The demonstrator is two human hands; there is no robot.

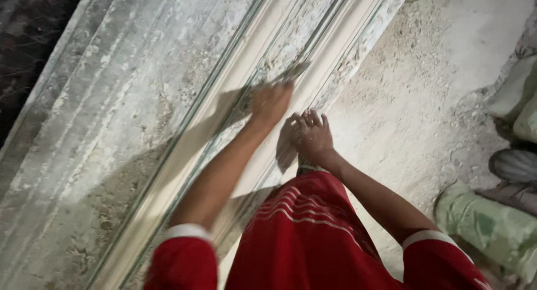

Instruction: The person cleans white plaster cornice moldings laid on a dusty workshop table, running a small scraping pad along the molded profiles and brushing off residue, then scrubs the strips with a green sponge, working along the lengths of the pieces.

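Red shirt (313, 239) fills the near edge at 6 o'clock. Our hands sit apart but near each other — left hand (271, 102) closed on a thin blurred tool (291, 73) pointing to 1 o'clock, right hand (311, 136) resting fingers-curled on the long white moulding (184, 150). Moulding runs 7 to 1 — sacks (486, 223) at 4 o'clock.

Dusty pale ground (436, 60), gritty with plaster crumbs, fills the frame from 12 to 4 o'clock. Directly on it lies a long moulded plaster cornice (184, 127), running diagonally from 7 to 1 o'clock, ridged and streaked grey-white. At 3 o'clock pale sacks (517, 99) sit on the ground; at 4 o'clock a greenish sack (486, 228) lies beside them. Dark patch at 10 o'clock, unclear.
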